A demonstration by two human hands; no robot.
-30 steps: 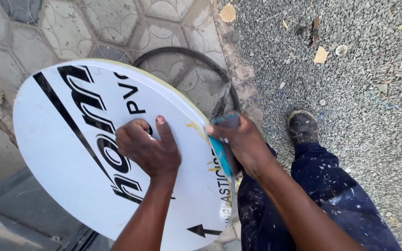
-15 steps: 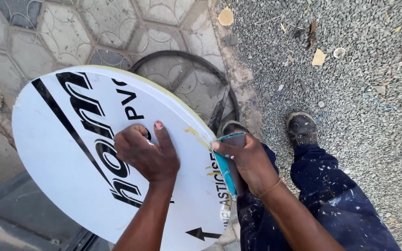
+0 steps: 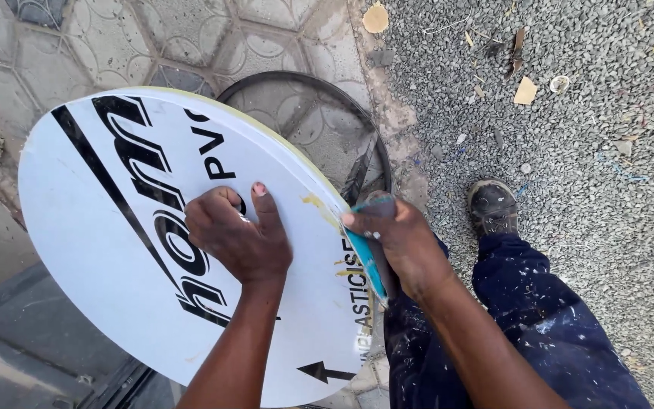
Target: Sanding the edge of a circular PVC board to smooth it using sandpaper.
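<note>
While left hand [image 3: 240,242] presses flat, fingers together, on round white board [image 3: 115,250], right hand [image 3: 399,242] grips teal brush [image 3: 365,257], fingers wrapped, at right rim. Metal ring [image 3: 304,121] behind. Risk: board slipping off support, smearing yellow glue.

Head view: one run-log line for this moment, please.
left hand: pressed flat on white round board | right hand: grips teal tool at board's edge | black ring behind board | ground: gravel
</note>
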